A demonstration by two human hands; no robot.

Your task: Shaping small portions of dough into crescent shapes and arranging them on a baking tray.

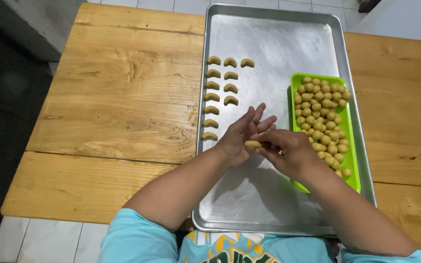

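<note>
While pinching a small roll of yellowish dough [253, 144] between them, left hand [242, 136] and right hand [288, 152] meeting above the middle of the baking tray [269, 44]. Left hand flat and released, palm up, fingers stretched toward the tray's far edge, the dough piece lying against its palm. Right hand curled, fingertips grasping the same piece from the right side. Just right of the right hand, a green plastic tray [352, 165] resting inside the baking tray along its right edge, heaped with round dough balls [320, 112] of the same colour. Left of the hands, along the baking tray's left edge, crescent-shaped dough pieces [212, 97] laid out in rows: one long column nearest the edge, a shorter column beside it, a single crescent starting a third column at the far end. Rest of the metal surface bare and shiny. Baking tray itself lying lengthwise on a wooden plank worktop [123, 97], its near edge reaching the worktop's near edge. Light blue sleeves [132, 238] at the bottom of the view.
</note>
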